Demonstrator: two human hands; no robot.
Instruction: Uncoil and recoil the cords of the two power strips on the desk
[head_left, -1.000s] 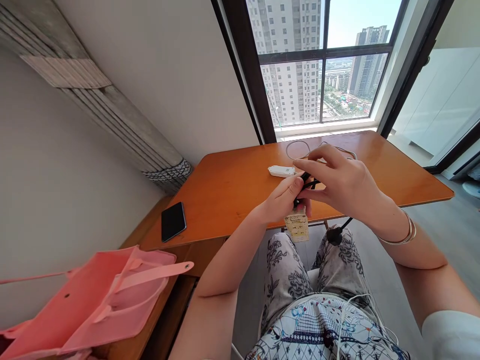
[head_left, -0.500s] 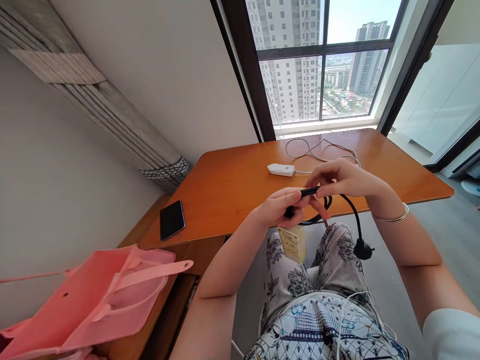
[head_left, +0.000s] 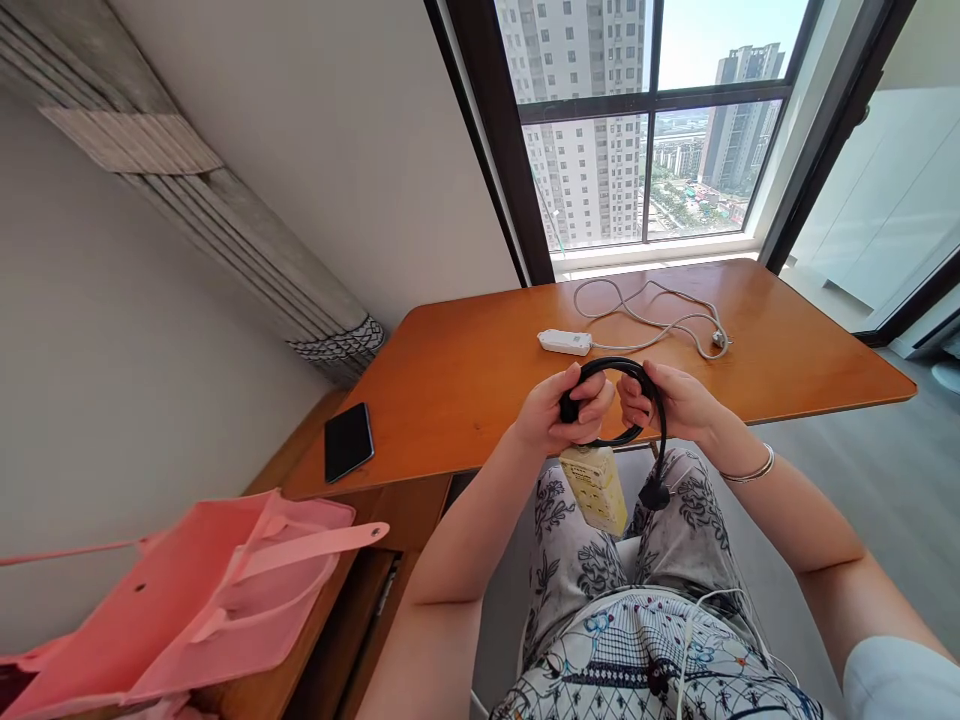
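Between my hands a black power cord [head_left: 619, 362] is bent into round loops above my lap. My left hand [head_left: 570, 405] is closed around the left side of the loops. On the right side, my right hand [head_left: 671, 398] grips the same loops with its fingers curled in. The cord's black plug [head_left: 655, 495] dangles below my right hand, over my knees. Beneath my left hand hangs a yellowed power strip block [head_left: 595, 490] with socket holes on its face. How it joins the cord is hidden by my left hand.
A white power strip [head_left: 565, 342] with its grey cable [head_left: 660, 325] lies on the orange wooden table [head_left: 450, 380]. A black phone [head_left: 349, 442] rests at the table's left end. An open pink bag [head_left: 217, 600] stands at lower left. A window [head_left: 652, 130] is behind the table.
My right hand has brought the loose cord end round into the loops and now grips their right side. The plug has swung left and hangs closer to the yellowed block.
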